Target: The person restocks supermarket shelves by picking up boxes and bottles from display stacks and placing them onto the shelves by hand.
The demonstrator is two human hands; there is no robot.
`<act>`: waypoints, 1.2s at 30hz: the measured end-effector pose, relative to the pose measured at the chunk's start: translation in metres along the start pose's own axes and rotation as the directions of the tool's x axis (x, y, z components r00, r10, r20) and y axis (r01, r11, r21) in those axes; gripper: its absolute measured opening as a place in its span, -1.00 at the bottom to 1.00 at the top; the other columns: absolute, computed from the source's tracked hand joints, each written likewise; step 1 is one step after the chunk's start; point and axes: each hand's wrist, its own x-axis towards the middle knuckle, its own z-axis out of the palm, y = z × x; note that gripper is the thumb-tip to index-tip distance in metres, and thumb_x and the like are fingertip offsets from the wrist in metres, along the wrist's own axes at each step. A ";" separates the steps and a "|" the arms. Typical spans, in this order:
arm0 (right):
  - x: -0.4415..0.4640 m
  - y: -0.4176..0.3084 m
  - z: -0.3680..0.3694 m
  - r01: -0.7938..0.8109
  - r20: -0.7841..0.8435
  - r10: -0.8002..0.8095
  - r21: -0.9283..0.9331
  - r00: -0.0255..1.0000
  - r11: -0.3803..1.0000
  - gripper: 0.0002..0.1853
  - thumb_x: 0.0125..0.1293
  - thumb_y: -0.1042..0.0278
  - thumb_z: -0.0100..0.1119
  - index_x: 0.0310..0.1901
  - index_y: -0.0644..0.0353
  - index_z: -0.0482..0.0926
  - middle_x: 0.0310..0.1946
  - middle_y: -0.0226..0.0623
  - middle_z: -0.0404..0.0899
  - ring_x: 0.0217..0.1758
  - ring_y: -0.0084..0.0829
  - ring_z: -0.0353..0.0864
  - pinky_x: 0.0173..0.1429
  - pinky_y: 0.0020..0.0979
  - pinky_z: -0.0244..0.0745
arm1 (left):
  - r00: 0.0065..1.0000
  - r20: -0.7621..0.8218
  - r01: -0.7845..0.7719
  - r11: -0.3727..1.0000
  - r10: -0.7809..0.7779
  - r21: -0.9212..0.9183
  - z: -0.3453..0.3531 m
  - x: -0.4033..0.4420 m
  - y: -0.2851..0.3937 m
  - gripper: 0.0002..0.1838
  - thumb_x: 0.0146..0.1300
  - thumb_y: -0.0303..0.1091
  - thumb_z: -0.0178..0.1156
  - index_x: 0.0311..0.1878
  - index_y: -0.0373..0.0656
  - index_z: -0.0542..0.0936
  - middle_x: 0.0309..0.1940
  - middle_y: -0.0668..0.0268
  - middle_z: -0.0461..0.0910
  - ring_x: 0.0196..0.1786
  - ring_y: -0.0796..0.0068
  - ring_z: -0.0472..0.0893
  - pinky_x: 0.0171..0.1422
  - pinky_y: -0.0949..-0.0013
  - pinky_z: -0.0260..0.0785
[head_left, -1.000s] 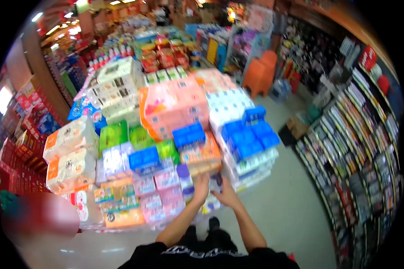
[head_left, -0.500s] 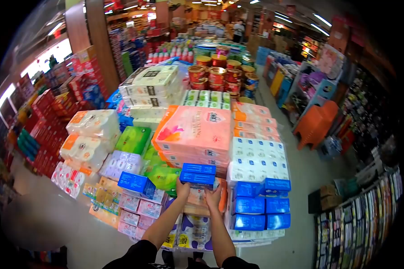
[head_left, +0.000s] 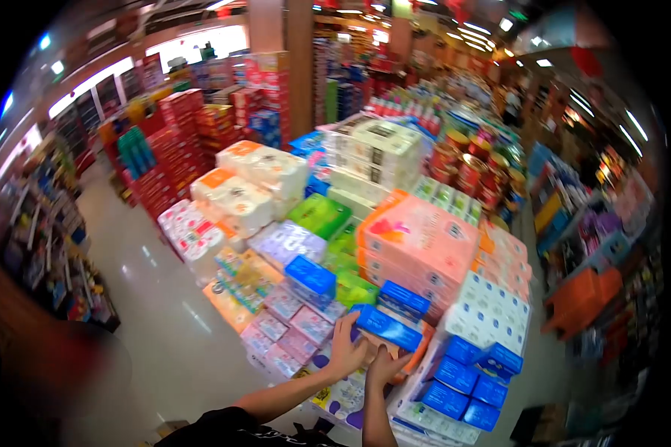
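A blue box, perhaps a tissue carton, is held between my two hands in front of the stacked paper packs. My left hand grips its left end, fingers bent round the corner. At its near lower edge my right hand holds on, its fingertips partly hidden. Just behind stands another blue box, close against the peach-coloured tissue packs. To the left, one more blue box rests on pink tissue packs. Several blue boxes are stacked on the right.
White toilet-roll packs lie at the right of the display, and green packs in its middle. Red cans stand behind. An orange stool is across the right aisle; red cartons are piled at the left.
My view has turned left and tilted, so the display sits further right. The held blue box now shows apart from the one behind it, nearer to me and slanted.
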 end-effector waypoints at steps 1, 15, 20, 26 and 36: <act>-0.020 -0.010 0.008 0.013 0.048 -0.016 0.066 0.999 0.998 -0.20 0.17 0.60 0.23 0.43 0.37 0.08 0.31 0.02 0.30 0.35 -0.18 0.36 0.37 -0.24 0.35 | 0.996 -0.068 -0.057 0.998 0.058 0.013 -0.023 -0.009 0.003 -0.37 0.07 -0.56 0.22 0.30 -0.29 0.38 0.19 -0.04 0.41 0.30 0.02 0.40 0.43 0.14 0.23; -0.393 -0.109 0.149 -0.085 0.730 -0.216 0.351 0.648 0.932 -0.23 0.23 0.57 0.23 0.43 0.27 0.08 0.28 -0.15 0.27 0.27 -0.29 0.39 0.26 -0.29 0.40 | 0.612 -0.739 -0.156 0.959 0.283 0.238 -0.406 -0.141 -0.015 -0.26 0.06 -0.64 0.27 0.36 -0.38 0.26 0.28 0.03 0.21 0.40 0.08 0.24 0.52 0.15 0.05; -0.505 -0.103 0.206 -0.059 0.848 -0.285 0.346 0.447 0.936 -0.38 0.31 0.46 0.16 0.37 0.26 0.19 0.16 -0.19 0.37 0.18 -0.36 0.41 0.16 -0.34 0.40 | 0.473 -0.820 -0.032 0.936 0.323 0.350 -0.531 -0.172 -0.038 -0.29 0.07 -0.57 0.34 0.34 -0.33 0.33 0.27 0.02 0.23 0.33 0.11 0.30 0.44 0.16 0.14; -0.619 -0.064 0.297 -0.117 0.914 -0.264 0.312 0.309 0.943 -0.36 0.32 0.42 0.15 0.40 0.26 0.16 0.10 -0.19 0.41 0.07 -0.38 0.46 0.12 -0.35 0.42 | 0.454 -0.825 0.135 0.889 0.336 0.437 -0.656 -0.193 -0.075 -0.31 0.08 -0.54 0.35 0.33 -0.29 0.37 0.30 -0.10 0.21 0.29 -0.05 0.33 0.35 0.06 0.24; -0.859 -0.028 0.484 -0.227 0.968 -0.148 0.100 -0.205 0.969 -0.46 0.29 0.48 0.32 0.26 0.34 0.37 -0.06 -0.35 0.50 -0.04 -0.55 0.48 0.08 -0.48 0.41 | 0.342 -0.899 0.393 0.828 0.273 0.401 -0.920 -0.212 -0.125 -0.22 0.07 -0.47 0.35 0.43 -0.18 0.35 0.45 -0.13 0.10 0.48 -0.14 0.13 0.50 -0.03 0.02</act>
